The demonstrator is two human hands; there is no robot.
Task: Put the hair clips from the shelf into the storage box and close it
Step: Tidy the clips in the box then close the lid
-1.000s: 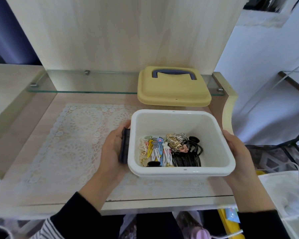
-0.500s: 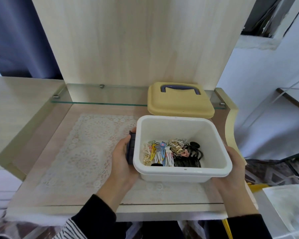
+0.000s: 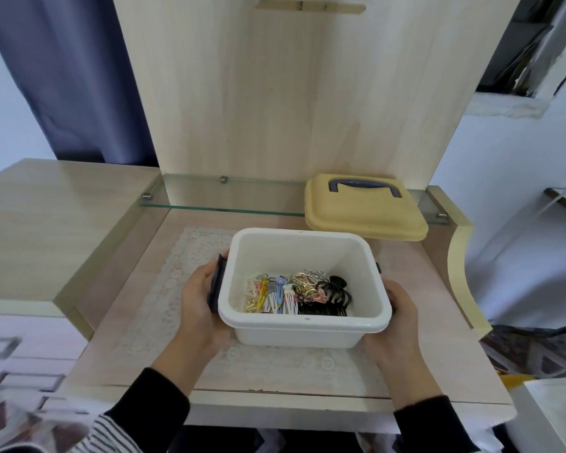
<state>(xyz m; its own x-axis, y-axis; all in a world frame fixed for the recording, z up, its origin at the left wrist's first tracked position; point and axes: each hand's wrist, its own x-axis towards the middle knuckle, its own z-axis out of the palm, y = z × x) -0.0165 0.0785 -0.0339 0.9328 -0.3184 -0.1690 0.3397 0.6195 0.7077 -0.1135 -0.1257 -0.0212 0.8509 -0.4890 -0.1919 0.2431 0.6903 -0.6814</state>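
Both side walls of the open storage box are firmly grasped.
Head view: stiff, smooth plastic, hair clips heaped inside, it looks light yet slippery, best taken under the rim; left hand curls over the dark latch at 9 o'clock, right hand wraps the 3 o'clock wall, above the desk; the lid lies on the glass shelf at 1 o'clock.

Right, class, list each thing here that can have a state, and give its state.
Storage box: open, lid off, held at both sides.
Lid: off, lying flat on the glass shelf, handle folded down.
Hair clips: heaped inside the box.
Left hand: grips the box's left side.
Right hand: grips the box's right side.
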